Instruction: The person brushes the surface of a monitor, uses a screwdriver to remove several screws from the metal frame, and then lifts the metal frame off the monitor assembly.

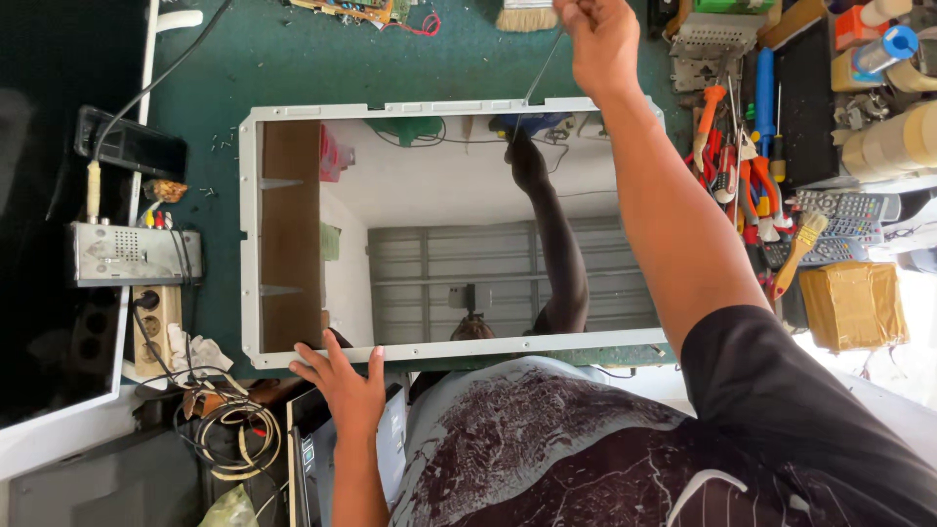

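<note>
Cables (220,429) lie coiled at the lower left, below a grey metal box (132,254) and a white power strip (156,327) beside the dark screen (49,244) on the left. On the green tabletop (283,68) a white-framed mirror-like panel (449,234) lies flat, its long axis running left to right. The left hand (342,381) rests open, fingers spread, on the panel's near edge close to its left corner. The right hand (600,44) is closed around a thin screwdriver (542,68) whose shaft slants down-left to the panel's far edge, blocking nothing but the frame there. Right of the arm lie red-handled pliers (747,181), remote controls (844,210), a paintbrush (800,244), and a squat brown cardboard box (854,303), with tape rolls (893,141) at the far right edge.
</note>
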